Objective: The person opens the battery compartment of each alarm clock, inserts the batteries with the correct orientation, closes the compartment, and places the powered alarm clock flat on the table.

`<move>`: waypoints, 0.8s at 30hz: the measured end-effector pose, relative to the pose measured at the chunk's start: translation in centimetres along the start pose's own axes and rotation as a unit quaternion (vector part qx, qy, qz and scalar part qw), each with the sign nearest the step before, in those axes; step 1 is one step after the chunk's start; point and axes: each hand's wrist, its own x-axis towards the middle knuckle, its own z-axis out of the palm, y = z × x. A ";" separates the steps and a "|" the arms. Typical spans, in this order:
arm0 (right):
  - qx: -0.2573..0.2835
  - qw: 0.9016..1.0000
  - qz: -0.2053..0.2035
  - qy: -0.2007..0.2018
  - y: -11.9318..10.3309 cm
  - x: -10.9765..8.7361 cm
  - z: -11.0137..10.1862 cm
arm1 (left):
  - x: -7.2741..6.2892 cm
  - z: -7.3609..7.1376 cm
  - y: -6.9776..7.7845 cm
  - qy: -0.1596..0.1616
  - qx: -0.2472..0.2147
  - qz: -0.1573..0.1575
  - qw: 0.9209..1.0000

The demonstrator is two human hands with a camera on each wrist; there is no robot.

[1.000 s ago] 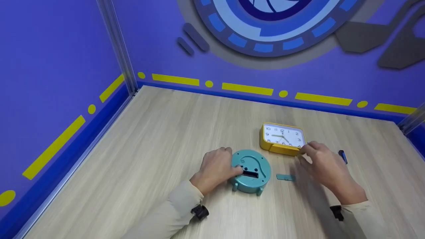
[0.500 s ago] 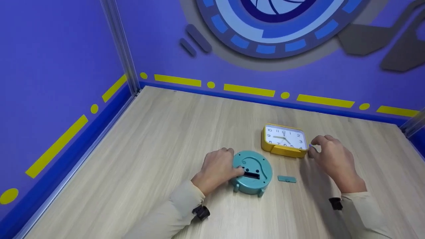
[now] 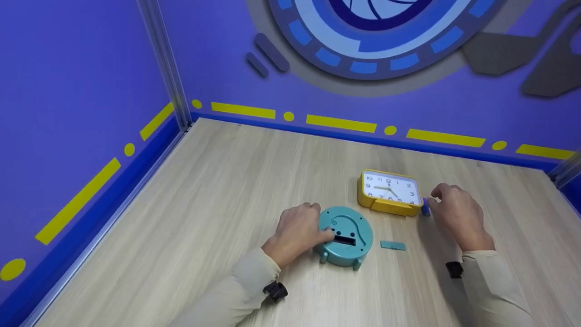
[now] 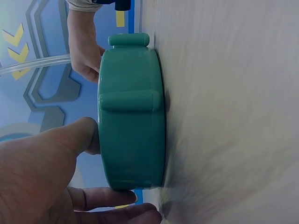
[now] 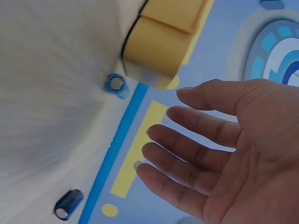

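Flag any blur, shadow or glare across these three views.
Head: evenly lit and fairly sharp, a soft shadow on the table below the right hand; left wrist: table smeared and streaky, green clock clearer, dark shadow along its base; right wrist: table smeared, yellow clock soft, hand crisp; no strong glare in any view.

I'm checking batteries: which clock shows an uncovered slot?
The round teal plastic clock, back up with a dark, uncovered slot; the rectangular yellow clock shows its white dial.

I read head view evenly bright; soft shadow beside the right hand (image 3: 459, 217); tabletop (image 4: 233, 93) smeared in both wrist views
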 end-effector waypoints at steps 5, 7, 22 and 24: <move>-0.003 1.000 0.011 -0.025 0.8 0.3 0.5 | 0.0 0.1 -0.1 0.000 -0.006 -0.001 1.000; -0.004 0.999 0.014 -0.034 1.0 0.4 0.8 | 0.0 0.1 -0.1 0.000 -0.009 -0.001 1.000; -0.015 0.997 0.025 -0.071 1.4 0.7 1.9 | 0.0 0.1 0.0 0.008 -0.006 0.000 1.000; -0.017 0.997 0.023 -0.071 1.4 0.7 1.9 | 0.0 0.1 0.0 0.010 -0.004 0.001 1.000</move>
